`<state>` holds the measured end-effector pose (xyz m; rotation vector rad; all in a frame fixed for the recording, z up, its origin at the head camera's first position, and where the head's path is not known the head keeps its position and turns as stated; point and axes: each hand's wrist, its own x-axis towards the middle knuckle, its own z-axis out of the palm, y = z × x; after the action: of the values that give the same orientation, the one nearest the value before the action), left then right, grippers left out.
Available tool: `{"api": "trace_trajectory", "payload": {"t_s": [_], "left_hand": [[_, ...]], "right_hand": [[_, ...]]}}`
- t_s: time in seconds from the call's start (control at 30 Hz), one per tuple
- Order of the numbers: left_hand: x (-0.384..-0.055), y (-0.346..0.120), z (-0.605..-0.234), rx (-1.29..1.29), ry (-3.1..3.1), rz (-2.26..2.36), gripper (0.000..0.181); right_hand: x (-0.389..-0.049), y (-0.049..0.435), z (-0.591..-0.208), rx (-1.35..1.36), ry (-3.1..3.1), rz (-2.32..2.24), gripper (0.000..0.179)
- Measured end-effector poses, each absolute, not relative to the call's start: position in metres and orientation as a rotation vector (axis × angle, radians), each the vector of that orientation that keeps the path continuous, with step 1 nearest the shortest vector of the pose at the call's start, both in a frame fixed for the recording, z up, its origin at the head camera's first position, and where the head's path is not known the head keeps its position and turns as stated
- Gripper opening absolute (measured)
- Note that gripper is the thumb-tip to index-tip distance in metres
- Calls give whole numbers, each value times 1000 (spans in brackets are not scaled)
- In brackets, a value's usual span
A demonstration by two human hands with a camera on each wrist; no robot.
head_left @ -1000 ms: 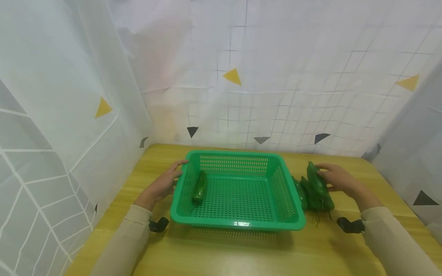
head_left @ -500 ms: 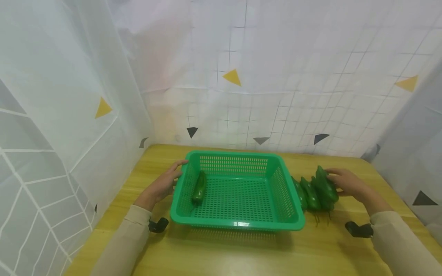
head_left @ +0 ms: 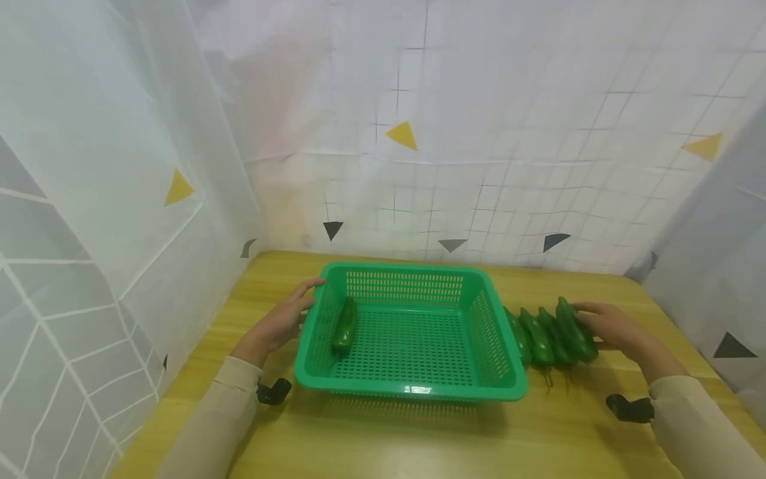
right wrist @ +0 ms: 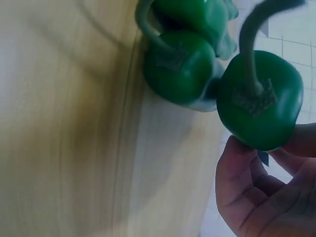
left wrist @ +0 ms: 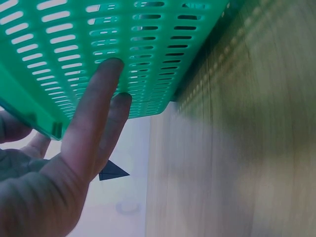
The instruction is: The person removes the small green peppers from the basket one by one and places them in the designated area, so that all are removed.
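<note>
In the head view, my left hand [head_left: 280, 322] is at the left side of a green plastic basket [head_left: 413, 389]. In the left wrist view, straight fingers [left wrist: 94, 103] touch the basket's slotted outer wall below the rim. My right hand [head_left: 612, 327], on the right, pinches a long green pepper [head_left: 574, 332] by its side. The right wrist view shows this pepper's stem end [right wrist: 261, 101] between thumb and fingers, close to a neighbouring pepper [right wrist: 180, 69]. Several peppers [head_left: 538, 340] lie side by side along the basket's right wall. Another green pepper [head_left: 345, 326] lies inside the basket at the left.
The basket stands on a yellow wood-grain table [head_left: 413, 446]. A white patterned sheet [head_left: 479, 133] hangs behind the table and at both sides. Dark devices are strapped at both wrists, one of them a black wrist camera [head_left: 630, 408].
My right hand has moved right and lower with the pepper, away from the basket. More of the peppers in the row now show beside it. My left hand has stayed put.
</note>
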<state>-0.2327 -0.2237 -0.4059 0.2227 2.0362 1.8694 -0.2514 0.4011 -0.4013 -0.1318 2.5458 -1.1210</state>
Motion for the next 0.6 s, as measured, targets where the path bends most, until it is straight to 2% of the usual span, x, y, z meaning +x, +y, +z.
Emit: {"api": "trace_trajectory", "payload": {"t_s": [0.6], "left_hand": [[-233,-225,-405,200,2030,1879,51]], "right_hand": [[-253,415,-417,-103,2613,-1050,54]]}}
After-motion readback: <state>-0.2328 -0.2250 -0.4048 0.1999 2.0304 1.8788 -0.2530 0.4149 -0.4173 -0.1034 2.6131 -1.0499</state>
